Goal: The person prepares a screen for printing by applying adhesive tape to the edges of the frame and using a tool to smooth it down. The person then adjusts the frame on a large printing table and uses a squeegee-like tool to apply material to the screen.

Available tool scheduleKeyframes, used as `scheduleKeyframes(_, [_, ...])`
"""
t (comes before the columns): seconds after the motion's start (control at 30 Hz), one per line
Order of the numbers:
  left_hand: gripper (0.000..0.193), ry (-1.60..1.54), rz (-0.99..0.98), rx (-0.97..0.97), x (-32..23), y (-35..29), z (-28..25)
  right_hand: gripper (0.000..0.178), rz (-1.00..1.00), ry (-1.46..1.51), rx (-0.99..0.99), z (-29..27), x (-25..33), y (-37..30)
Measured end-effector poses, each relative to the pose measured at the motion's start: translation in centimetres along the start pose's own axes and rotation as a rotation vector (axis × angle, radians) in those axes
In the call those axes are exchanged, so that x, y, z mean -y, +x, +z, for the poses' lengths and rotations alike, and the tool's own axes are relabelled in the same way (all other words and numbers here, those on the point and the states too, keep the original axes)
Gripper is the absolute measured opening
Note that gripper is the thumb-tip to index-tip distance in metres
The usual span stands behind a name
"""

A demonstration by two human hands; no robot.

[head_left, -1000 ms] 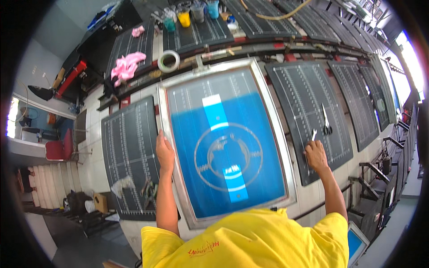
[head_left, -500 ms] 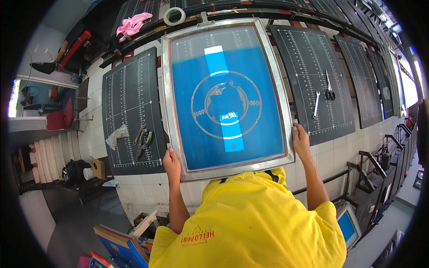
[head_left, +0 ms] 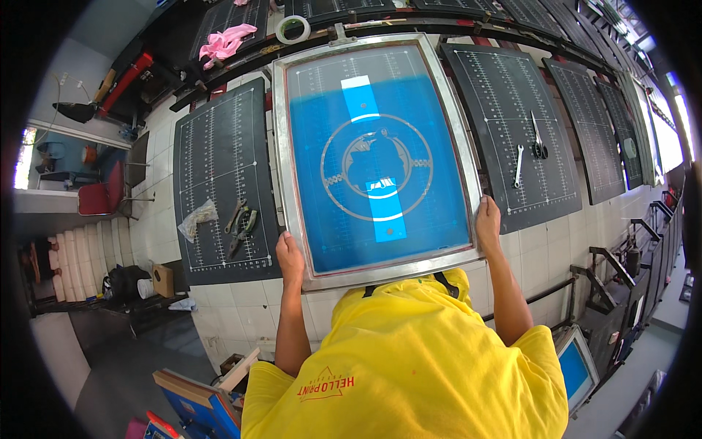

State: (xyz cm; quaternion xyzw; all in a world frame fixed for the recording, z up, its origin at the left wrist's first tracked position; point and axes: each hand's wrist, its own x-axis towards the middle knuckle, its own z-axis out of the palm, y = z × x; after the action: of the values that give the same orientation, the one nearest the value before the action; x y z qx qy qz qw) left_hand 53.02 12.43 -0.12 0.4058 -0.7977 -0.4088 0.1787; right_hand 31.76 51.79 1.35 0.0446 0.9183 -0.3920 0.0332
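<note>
A large screen printing frame (head_left: 395,271) lies in front of me, with a metal rim and blue-coated mesh. A ring-shaped design and two lighter blue strips show on the mesh (head_left: 446,175). My left hand (head_left: 290,260) grips the frame near its near left corner, and my right hand (head_left: 488,223) holds the right side near the other near corner. Both thumbs lie along the rim, while the other fingers are mostly hidden underneath. At its far end the frame meets a metal clamp (head_left: 340,33) on a dark rail.
Black gridded boards flank the frame. The left board (head_left: 219,154) carries pliers (head_left: 247,225) and a plastic bag (head_left: 196,221); the right board (head_left: 504,110) carries a wrench (head_left: 518,167) and scissors (head_left: 538,139). A pink cloth (head_left: 227,42) and tape roll (head_left: 281,30) lie beyond.
The frame's near edge has shifted slightly away from me, and its left side a little rightward. Both hands have moved with it, still gripping. The whole view has also shifted a little.
</note>
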Motion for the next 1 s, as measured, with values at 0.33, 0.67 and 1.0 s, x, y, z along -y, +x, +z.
scheduleKeyframes(0.33, [0.047,-0.186,-0.22,0.195,0.5,0.9,-1.3,0.035,0.016,0.026,0.018,0.3,0.1,0.3])
scheduleKeyframes(0.67, [0.045,-0.08,-0.114,0.117,0.0,0.5,-0.7,0.04,-0.029,0.055,-0.008,0.1,-1.3,0.4])
scheduleKeyframes(1.0, [0.048,0.035,-0.095,0.133,-0.4,0.5,-1.4,0.04,0.007,0.071,0.055,-0.5,-0.8,0.4])
